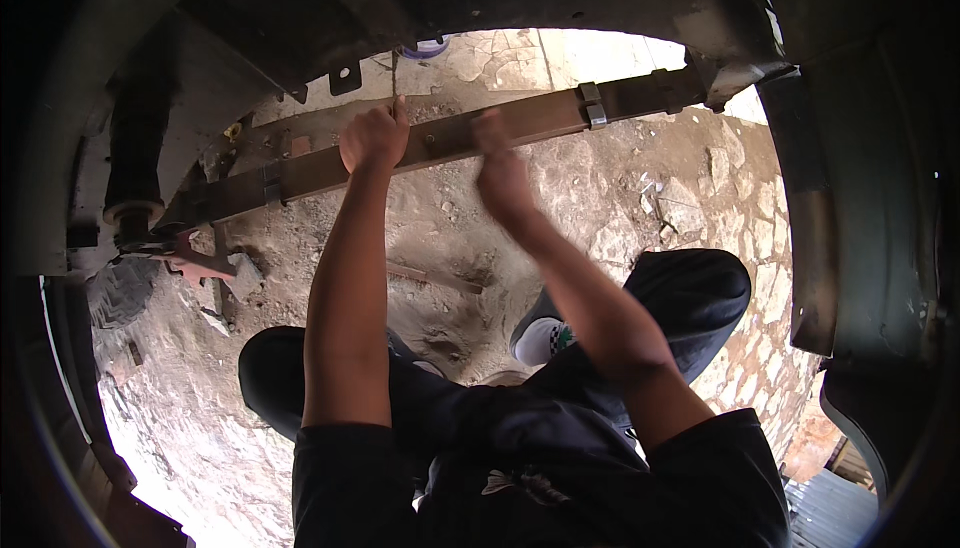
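A long brown leaf spring (330,170) runs across in front of me, bound by metal clamps (592,108). My left hand (375,138) is closed at its middle, with the thumb side up. Just above that fist a thin dark rod (394,76) shows; whether the fist holds it is hidden. My right hand (504,180) is raised before the spring, right of the left hand. Motion smears its fingers, so their grip and anything in them cannot be made out.
Dark vehicle bodywork (860,198) arches around me. A shock absorber (135,148) and a reddish metal piece (195,260) are at the left. A flat strip (435,278) lies on the dirt between my legs. Stones (682,210) dot the ground at right.
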`<state>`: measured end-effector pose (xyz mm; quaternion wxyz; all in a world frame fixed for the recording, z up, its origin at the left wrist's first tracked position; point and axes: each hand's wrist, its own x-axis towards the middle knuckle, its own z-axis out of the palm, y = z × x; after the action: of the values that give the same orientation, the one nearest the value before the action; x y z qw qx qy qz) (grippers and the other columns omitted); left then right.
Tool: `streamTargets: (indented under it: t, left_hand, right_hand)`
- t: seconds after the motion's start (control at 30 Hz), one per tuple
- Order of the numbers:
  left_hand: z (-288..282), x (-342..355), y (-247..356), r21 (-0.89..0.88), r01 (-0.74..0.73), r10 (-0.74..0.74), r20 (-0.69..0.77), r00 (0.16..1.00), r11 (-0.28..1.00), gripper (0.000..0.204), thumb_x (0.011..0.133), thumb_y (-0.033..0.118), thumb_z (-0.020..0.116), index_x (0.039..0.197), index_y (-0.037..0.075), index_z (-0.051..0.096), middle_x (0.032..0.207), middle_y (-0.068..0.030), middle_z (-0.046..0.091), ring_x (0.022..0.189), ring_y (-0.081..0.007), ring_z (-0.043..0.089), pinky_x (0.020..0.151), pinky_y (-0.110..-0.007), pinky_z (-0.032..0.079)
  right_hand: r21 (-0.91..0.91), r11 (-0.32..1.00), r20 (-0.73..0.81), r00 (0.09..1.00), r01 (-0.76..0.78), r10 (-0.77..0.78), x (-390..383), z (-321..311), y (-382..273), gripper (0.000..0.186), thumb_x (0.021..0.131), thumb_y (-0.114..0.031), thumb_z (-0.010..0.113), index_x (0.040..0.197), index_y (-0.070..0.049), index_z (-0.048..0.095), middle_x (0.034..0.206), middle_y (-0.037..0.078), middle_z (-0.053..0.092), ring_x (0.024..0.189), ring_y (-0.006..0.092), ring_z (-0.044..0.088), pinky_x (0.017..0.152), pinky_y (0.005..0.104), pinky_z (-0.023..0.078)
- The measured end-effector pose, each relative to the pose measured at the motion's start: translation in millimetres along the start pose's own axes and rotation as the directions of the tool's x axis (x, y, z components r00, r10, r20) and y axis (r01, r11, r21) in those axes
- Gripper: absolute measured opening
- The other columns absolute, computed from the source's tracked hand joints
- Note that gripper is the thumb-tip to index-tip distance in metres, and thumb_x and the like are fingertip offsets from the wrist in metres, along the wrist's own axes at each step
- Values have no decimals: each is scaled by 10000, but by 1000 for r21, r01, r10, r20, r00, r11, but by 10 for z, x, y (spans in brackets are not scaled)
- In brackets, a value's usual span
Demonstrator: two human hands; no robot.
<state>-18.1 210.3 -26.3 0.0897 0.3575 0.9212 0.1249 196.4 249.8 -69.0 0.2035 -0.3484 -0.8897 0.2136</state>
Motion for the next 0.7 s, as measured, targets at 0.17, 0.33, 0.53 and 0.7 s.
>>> streamTargets:
  t: [0.17,0.33,0.53,0.7]
  left_hand:
    - [0,-46,-96,-37,3,-3,-1,1000,999,616,1002,572,385,959,101,780,968,-191,740,964,-369,711,849,-489,557]
    - [10,-60,-100,-21,10,-10,-14,1000,1000,607,1004,567,389,963,102,777,962,-192,740,960,-369,712,847,-486,558]
    - [28,-22,17,-3,-18,18,5,1000,1000,614,1001,574,396,975,96,779,965,-191,742,962,-364,714,841,-476,562]
    - [15,-45,-198,-53,-21,19,-27,999,998,636,1002,582,390,967,79,777,960,-203,739,965,-368,714,842,-469,566]
  right_hand:
    - [85,996,55,998,-34,29,38,7,-419,594,866,35,423,1457,-17,446,1553,172,393,1165,439,609,1004,468,523]
    - [-305,949,-195,971,75,-139,32,-826,569,678,843,83,394,1514,-5,355,1547,204,395,893,405,711,749,459,619]
    - [91,995,-79,996,-40,47,-62,308,-636,701,837,106,383,1493,-132,445,1561,203,350,1147,449,616,1022,464,521]
    - [68,973,105,971,-221,213,-96,-563,-77,717,795,124,397,1492,-42,420,1527,213,416,1163,409,623,983,470,544]
